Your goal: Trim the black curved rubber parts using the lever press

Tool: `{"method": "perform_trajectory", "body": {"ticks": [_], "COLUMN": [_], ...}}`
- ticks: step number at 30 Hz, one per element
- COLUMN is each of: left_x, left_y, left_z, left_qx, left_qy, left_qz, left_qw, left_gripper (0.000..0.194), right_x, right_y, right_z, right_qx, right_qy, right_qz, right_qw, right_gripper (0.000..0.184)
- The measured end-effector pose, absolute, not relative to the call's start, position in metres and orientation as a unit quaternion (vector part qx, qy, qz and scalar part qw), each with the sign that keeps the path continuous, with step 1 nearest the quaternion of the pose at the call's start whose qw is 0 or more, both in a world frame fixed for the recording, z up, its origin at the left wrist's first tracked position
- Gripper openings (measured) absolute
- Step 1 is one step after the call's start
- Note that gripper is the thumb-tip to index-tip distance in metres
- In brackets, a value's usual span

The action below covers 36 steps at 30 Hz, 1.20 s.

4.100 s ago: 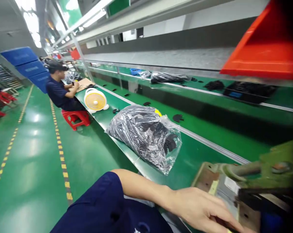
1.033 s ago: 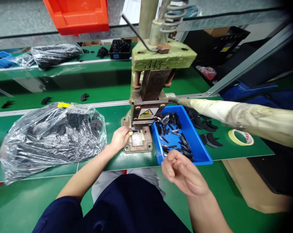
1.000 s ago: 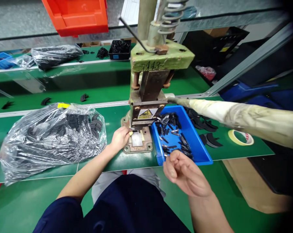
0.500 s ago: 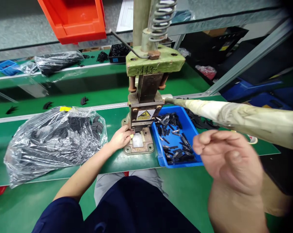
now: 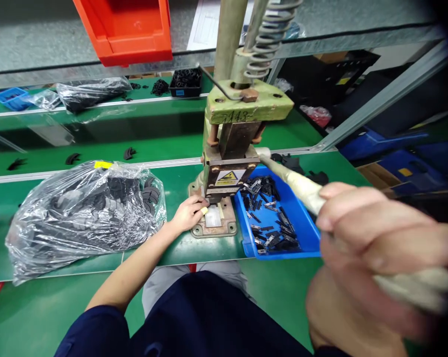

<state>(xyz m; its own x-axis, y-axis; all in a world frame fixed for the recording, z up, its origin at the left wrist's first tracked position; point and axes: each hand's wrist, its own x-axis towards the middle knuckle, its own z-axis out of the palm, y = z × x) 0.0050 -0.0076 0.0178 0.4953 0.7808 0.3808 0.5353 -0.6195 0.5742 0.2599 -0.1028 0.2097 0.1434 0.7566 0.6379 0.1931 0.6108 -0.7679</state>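
Note:
A green hand press (image 5: 251, 106) stands on the bench, its ram block above a flat metal plate (image 5: 213, 216). My left hand (image 5: 190, 213) lies at the left side of that plate, fingertips closed just under the ram. Whatever it pinches is hidden, and a yellow wrap shows on one finger. At the right, my right hand (image 5: 380, 248) is wrapped round the press lever (image 5: 296, 186), a long bar covered in pale tape; the hand is blurred by motion. Close by the press base sits a blue tray (image 5: 308, 238) with many small black and metal clips (image 5: 281, 225).
A clear plastic bag (image 5: 86, 218) of black curved parts fills the bench to the left. Behind it, several black pieces (image 5: 73, 158) lie on the green surface. An orange bin (image 5: 138, 47) juts out overhead, and a metal frame post (image 5: 387, 91) slants at the right.
My right hand has gone from loosely curled below the lever to gripping it. The lever's outer end has come down. My left hand keeps its place at the plate; the view has shifted slightly.

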Motion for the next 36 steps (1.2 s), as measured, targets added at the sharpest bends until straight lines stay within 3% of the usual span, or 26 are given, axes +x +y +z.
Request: {"method": "perform_trajectory", "body": {"ticks": [3, 8, 17, 20, 24, 30, 36], "left_x": [0.005, 0.005, -0.012, -0.05, -0.11, -0.139, -0.138], "left_y": [-0.008, -0.007, -0.024, -0.017, 0.01, 0.051, 0.063], "left_z": [0.014, 0.012, 0.02, 0.023, 0.034, 0.049, 0.058], "left_qx": [0.838, 0.832, 0.804, 0.774, 0.727, 0.743, 0.743], "left_qy": [0.388, 0.39, 0.445, 0.548, 0.665, 0.664, 0.661], "left_qz": [0.33, 0.334, 0.335, 0.278, 0.145, -0.045, -0.081], "left_qw": [0.194, 0.208, 0.208, 0.156, 0.092, 0.065, 0.069], "left_gripper": [0.029, 0.031, 0.026, 0.023, 0.034, 0.03, 0.02], "right_x": [0.248, 0.234, 0.237, 0.238, 0.237, 0.236, 0.238], "right_y": [-0.109, -0.113, -0.111, -0.108, -0.107, -0.112, -0.113], "right_z": [0.171, 0.114, 0.1, 0.095, 0.092, 0.096, 0.096], "right_qx": [-0.304, -0.339, -0.298, -0.264, -0.254, -0.309, -0.286], "right_qy": [-0.622, -0.591, -0.58, -0.579, -0.562, -0.57, -0.58], "right_qz": [0.116, 0.04, 0.023, 0.034, 0.049, 0.046, 0.058], "right_qw": [0.712, 0.731, 0.758, 0.771, 0.786, 0.76, 0.76], "right_gripper": [0.036, 0.035, 0.035, 0.036, 0.032, 0.029, 0.026]}}
